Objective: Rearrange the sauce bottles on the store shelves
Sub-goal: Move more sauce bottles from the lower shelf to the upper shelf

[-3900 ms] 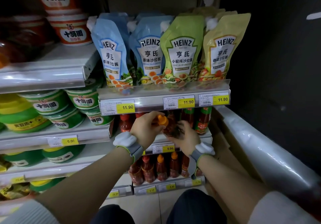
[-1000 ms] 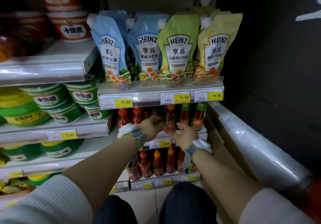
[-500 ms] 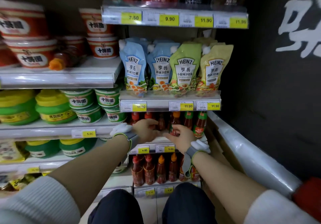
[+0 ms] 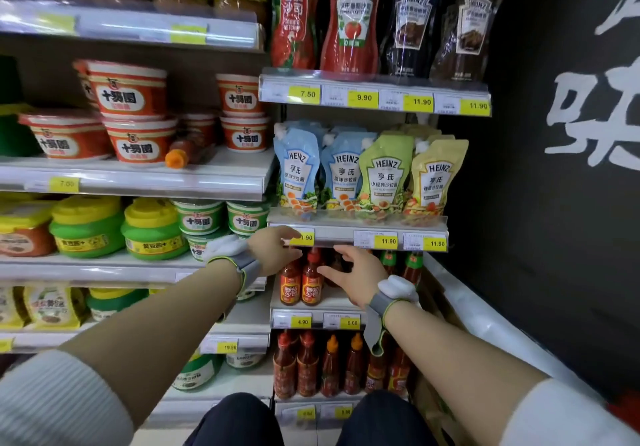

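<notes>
Two red-capped sauce bottles (image 4: 301, 283) with orange labels stand side by side on the narrow shelf (image 4: 332, 303) under the Heinz pouches. My left hand (image 4: 277, 250) hovers just above and left of them, fingers loose, holding nothing. My right hand (image 4: 353, 272) reaches in from the right, fingers spread, its fingertips at the right bottle's shoulder. Green-capped bottles (image 4: 412, 265) stand further right on that shelf. An orange-capped bottle (image 4: 185, 153) lies on its side among red tubs on the left shelf. More sauce bottles (image 4: 329, 366) fill the shelf below.
Heinz salad dressing pouches (image 4: 367, 172) stand above the hands, ketchup and dark sauce pouches (image 4: 353, 20) higher up. Red (image 4: 128, 89), green and yellow tubs (image 4: 152, 227) fill the left shelves. A black wall (image 4: 554, 203) and a clear-wrapped ledge (image 4: 485, 317) bound the right side.
The view has tilted upward, showing higher shelves. Both hands have drawn slightly back from the bottles and spread; the orange-capped bottle held 3.9 s ago is out of my hands.
</notes>
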`<state>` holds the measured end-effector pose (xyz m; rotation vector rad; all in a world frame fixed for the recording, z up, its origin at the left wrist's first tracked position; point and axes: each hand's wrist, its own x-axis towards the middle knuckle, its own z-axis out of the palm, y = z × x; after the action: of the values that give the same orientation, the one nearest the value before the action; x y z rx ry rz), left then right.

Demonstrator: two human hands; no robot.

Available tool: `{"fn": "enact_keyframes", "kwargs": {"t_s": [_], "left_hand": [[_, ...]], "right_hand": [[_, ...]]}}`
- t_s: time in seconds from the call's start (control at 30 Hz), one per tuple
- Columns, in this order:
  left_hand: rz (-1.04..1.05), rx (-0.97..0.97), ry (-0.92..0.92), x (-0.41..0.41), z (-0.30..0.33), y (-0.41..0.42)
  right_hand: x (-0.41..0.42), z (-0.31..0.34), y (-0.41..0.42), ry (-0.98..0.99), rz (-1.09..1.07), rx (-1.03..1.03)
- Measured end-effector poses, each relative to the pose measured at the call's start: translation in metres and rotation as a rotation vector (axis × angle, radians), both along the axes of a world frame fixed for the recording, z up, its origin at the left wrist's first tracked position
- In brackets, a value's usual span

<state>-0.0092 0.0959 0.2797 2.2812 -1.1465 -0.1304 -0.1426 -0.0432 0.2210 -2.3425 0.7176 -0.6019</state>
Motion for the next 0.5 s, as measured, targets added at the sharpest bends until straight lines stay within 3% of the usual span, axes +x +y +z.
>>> {"fn": "enact_keyframes", "kwargs": {"t_s": [0.5], "left_hand": [[0.195,-0.154,-0.186,0.067,0.079,0.054]], "right_hand": [[0.068,0.091,0.024,-0.128,0.177,-0.185]]}}
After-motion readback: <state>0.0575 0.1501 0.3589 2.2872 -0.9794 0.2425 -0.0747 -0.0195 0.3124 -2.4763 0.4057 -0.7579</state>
